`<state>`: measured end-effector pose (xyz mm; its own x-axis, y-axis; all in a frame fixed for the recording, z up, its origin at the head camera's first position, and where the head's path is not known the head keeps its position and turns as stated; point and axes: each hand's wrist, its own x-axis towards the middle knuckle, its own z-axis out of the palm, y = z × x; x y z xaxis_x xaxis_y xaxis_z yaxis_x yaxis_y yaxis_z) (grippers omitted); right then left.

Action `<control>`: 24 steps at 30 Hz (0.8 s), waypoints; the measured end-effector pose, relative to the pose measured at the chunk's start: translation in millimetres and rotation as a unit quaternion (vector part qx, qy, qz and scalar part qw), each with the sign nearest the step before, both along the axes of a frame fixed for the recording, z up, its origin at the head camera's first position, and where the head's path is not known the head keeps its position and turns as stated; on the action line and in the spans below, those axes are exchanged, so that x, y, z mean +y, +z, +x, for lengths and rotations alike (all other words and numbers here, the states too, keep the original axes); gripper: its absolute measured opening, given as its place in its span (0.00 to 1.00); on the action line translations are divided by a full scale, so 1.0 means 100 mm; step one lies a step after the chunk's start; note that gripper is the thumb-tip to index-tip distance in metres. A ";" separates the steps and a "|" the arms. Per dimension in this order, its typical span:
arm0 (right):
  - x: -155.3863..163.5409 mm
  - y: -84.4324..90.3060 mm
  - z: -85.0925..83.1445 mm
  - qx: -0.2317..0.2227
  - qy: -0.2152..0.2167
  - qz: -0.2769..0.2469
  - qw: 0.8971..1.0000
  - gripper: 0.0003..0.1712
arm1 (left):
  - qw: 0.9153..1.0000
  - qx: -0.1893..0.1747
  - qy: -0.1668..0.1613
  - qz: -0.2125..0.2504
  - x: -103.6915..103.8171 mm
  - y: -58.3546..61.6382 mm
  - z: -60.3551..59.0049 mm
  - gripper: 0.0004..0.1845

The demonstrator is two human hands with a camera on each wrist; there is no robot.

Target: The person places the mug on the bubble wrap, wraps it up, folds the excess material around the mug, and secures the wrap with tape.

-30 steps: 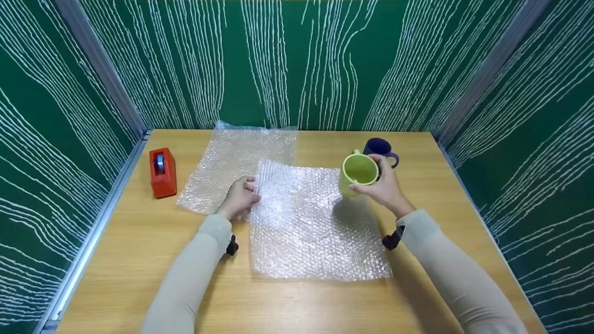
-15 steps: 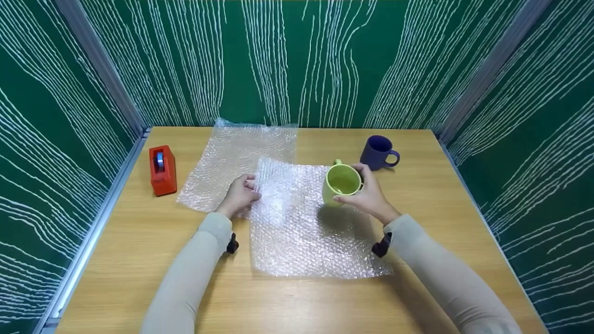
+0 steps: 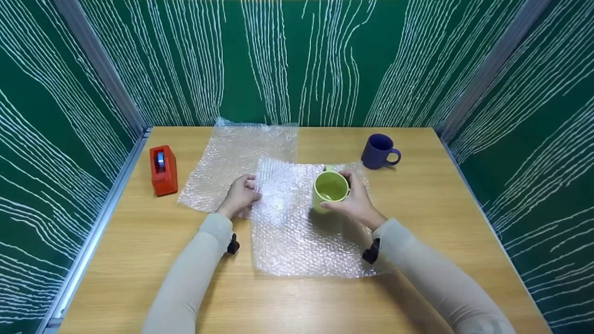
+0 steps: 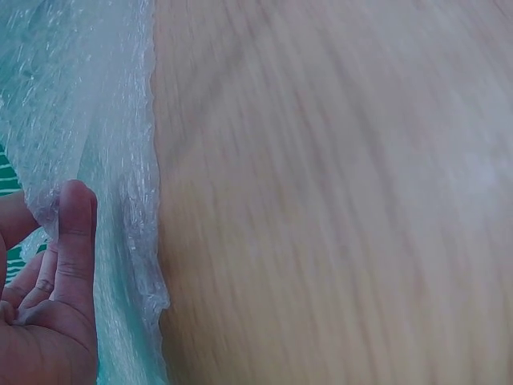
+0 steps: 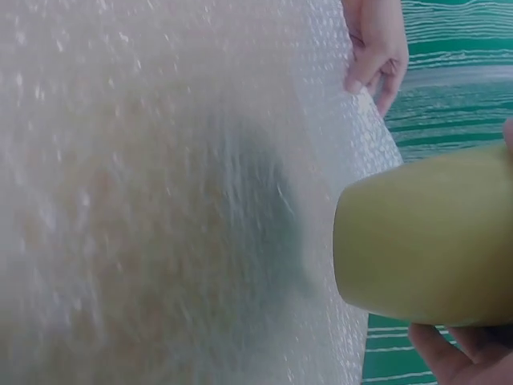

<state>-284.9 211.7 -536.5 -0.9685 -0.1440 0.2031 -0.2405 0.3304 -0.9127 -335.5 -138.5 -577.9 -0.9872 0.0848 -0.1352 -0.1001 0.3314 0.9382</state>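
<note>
Your right hand (image 3: 359, 203) holds the yellow-green mug (image 3: 330, 186) by its body, thumb on the near side, fingers round the right flank; the handle points away from you. The mug is near upright, rim up. The right wrist view shows its base clear of the near bubble-wrap sheet (image 3: 308, 253), with a shadow below it.

Your left hand (image 3: 240, 197) has a narrow pinch, thumb against forefinger, on the left edge of that sheet, which spreads between and nearer than your hands. The far bubble-wrap sheet (image 3: 253, 144) lies beyond your left hand, partly overlapped.

Noted on the table (image 3: 116, 264): a red tape dispenser (image 3: 164, 178) left of your left hand, well apart; a dark blue mug (image 3: 377, 153), upright, beyond your right hand and to its right.

Assessment: the step in hand appears to be bringing the held mug over the sheet. The next move calls for a level, gentle lowering, with your left pinch keeping the film from sliding or bunching under the base.
</note>
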 end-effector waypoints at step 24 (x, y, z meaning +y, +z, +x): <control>-0.30 -0.27 0.09 -0.003 0.010 -0.013 1.000 0.55 | 1.000 0.000 0.000 0.005 -0.01 -0.01 -0.02 0.35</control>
<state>-276.0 181.2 -563.9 -0.9667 -0.1582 0.2011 -0.2412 0.3018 -0.9224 -337.0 -139.5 -578.4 -0.9871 0.0860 -0.1348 -0.1005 0.3219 0.9414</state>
